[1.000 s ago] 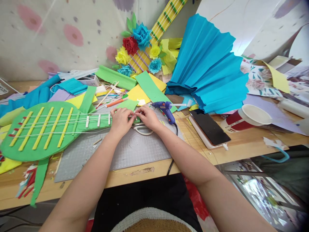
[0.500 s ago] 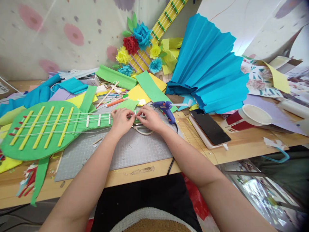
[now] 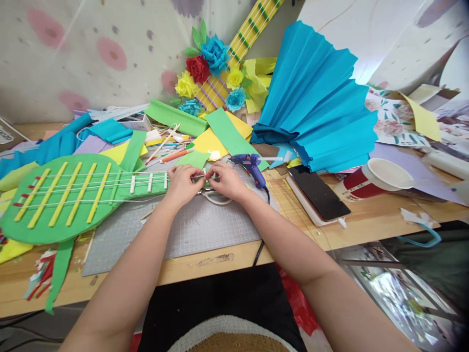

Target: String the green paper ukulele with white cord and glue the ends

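Green paper guitar [image 3: 73, 195], its round body at left on the table and its strung neck running right over a grey cutting mat [image 3: 216, 230]. At the neck, the left hand [image 3: 186, 185] and right hand [image 3: 226, 180] meet, thumbs and fingers drawn nearly together about a small white piece [image 3: 204, 172]; whether either grips it cannot be told. Scissors [image 3: 219, 200] lie just near of the right hand; a blue glue gun [image 3: 249, 165] rests to its right.
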`<state>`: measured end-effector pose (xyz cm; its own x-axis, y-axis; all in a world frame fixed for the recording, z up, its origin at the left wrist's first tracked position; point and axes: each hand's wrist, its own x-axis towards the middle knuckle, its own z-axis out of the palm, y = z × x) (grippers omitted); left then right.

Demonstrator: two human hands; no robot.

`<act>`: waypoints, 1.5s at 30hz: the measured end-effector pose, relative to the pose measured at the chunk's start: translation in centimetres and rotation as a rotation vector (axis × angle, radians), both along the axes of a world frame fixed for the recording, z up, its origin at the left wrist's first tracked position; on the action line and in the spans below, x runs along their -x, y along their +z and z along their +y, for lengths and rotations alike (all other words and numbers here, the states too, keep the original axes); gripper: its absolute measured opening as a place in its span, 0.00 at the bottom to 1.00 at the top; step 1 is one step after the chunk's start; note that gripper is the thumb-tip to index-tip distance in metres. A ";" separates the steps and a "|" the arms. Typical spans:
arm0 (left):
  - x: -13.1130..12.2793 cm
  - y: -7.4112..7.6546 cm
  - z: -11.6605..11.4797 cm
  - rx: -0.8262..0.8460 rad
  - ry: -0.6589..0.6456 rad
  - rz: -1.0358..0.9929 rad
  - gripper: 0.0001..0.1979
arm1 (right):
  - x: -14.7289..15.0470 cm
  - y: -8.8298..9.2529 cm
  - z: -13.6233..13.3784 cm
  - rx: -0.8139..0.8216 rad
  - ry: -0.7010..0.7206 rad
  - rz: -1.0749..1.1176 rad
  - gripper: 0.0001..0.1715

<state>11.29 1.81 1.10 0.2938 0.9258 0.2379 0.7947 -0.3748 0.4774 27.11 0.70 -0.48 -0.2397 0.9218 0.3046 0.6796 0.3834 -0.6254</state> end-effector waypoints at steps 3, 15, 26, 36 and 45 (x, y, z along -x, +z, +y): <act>0.0 0.0 -0.1 -0.008 0.007 -0.003 0.04 | 0.1 0.1 -0.1 0.000 0.002 0.004 0.09; -0.2 0.0 0.0 0.004 0.045 -0.049 0.03 | -0.2 0.0 0.1 -0.044 -0.035 0.041 0.03; -0.2 -0.1 -0.1 -0.016 0.059 -0.017 0.02 | 0.0 -0.2 0.2 -0.072 -0.029 -0.023 0.03; 0.0 -0.5 -0.2 -0.084 0.043 0.019 0.03 | 0.1 0.1 0.2 -0.071 -0.026 -0.086 0.04; 0.3 -0.2 -0.8 -0.147 0.011 0.022 0.05 | 0.5 0.1 0.1 -0.108 -0.021 -0.142 0.05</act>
